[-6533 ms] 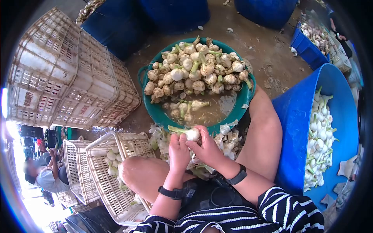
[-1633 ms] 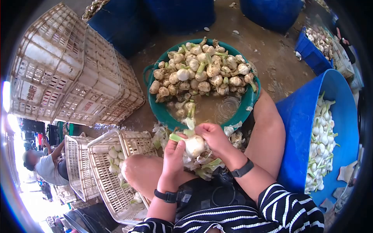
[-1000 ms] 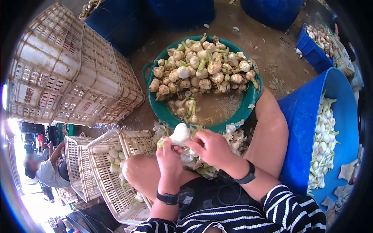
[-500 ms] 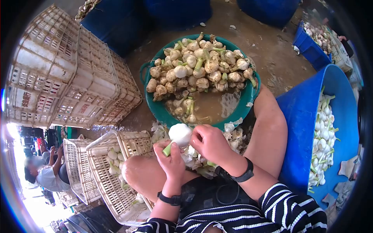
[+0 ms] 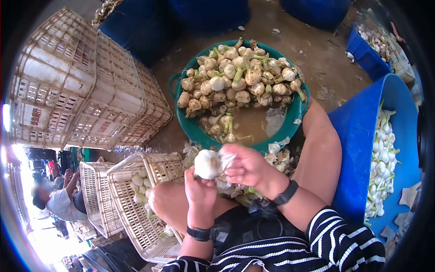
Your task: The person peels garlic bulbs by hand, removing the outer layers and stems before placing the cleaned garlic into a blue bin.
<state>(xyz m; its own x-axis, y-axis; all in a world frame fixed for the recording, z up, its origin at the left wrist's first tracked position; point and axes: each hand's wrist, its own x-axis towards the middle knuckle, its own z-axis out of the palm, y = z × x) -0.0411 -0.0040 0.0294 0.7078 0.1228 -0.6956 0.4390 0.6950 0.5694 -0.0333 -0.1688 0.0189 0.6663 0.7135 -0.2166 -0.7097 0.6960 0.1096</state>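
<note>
My left hand is closed around the lower side of a white garlic bulb, held up above my lap with its root end showing. Close against the bulb's right side, my right hand is partly blurred and pinches a pale strip of garlic skin. Just beyond both hands stands a green tub of murky water, heaped with unpeeled, dirt-stained garlic bulbs. Loose peelings lie between the tub and my legs.
White crates are stacked at the left. Nearer me, an open crate holds a few cleaned bulbs. On the right stands a blue barrel with many white bulbs. A person sits at far left; a blue bin is at upper right.
The bulb has been turned, so its green stem no longer shows and its root end does. My right hand has pulled a strip of skin from its side. The whole view has shifted slightly.
</note>
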